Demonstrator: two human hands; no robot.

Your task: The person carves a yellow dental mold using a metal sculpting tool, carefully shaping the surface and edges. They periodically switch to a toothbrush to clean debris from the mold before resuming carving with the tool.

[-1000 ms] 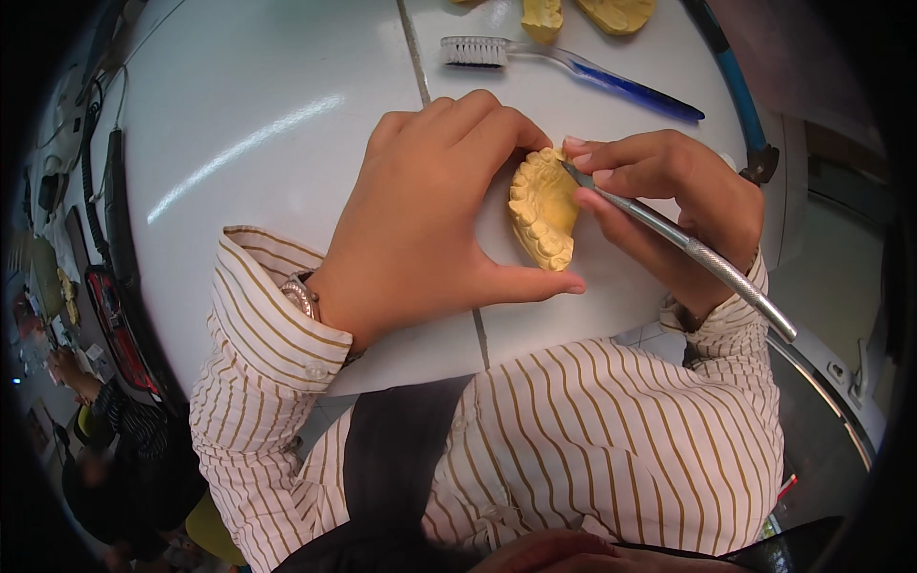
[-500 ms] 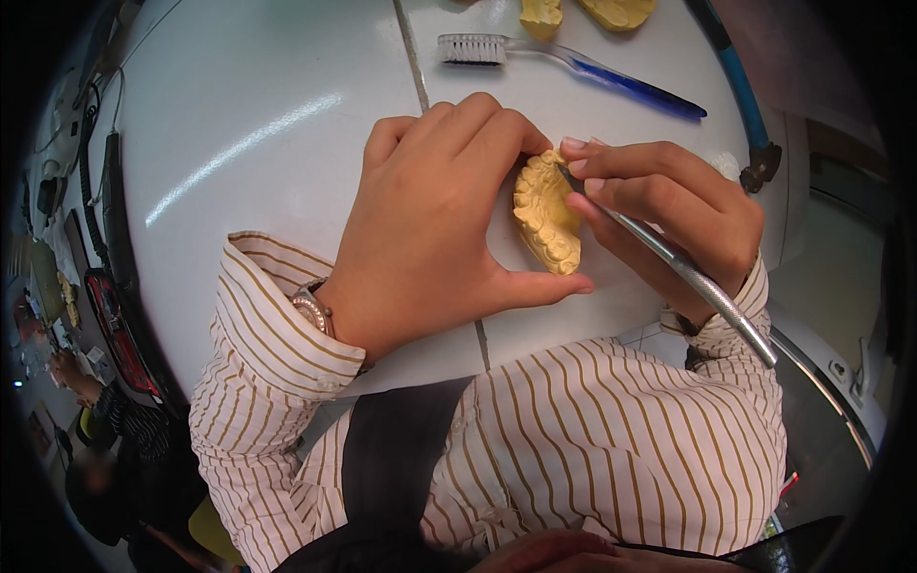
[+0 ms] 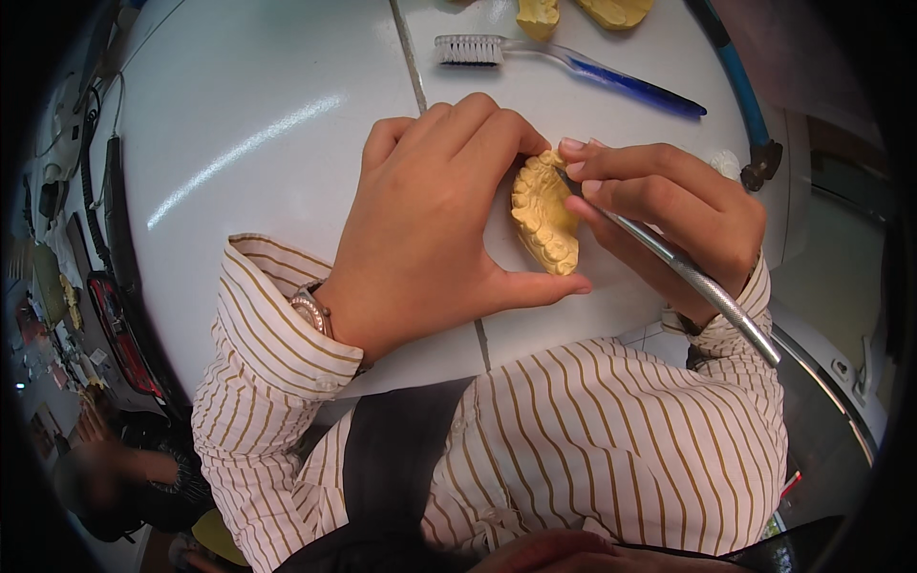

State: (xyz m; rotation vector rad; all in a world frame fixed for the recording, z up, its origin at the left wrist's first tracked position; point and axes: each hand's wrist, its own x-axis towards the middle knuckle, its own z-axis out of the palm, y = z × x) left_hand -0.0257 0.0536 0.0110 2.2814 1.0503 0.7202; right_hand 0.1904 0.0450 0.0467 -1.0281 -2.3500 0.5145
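Note:
A yellow plaster dental cast [image 3: 544,212] with a row of moulded teeth stands tilted over the white table. My left hand [image 3: 444,210] grips it between the thumb at its lower end and the fingers at its upper end. In my right hand [image 3: 669,201] is a slim metal carving tool [image 3: 702,277] with a knurled handle, held like a pen. Its handle slants down to the right. The working tip meets the inner upper edge of the cast, partly hidden by my fingertips.
Beyond my hands lies a toothbrush [image 3: 592,72] with a blue handle. Other yellow plaster pieces [image 3: 538,17] sit at the far edge. A blue hose-like tube [image 3: 735,86] runs along the right side. Another person [image 3: 134,468] is at the lower left, near a cluttered bench.
My hands and the cast have barely shifted; the tool stays at the same edge. At the lower left, the other person's arms and head have moved.

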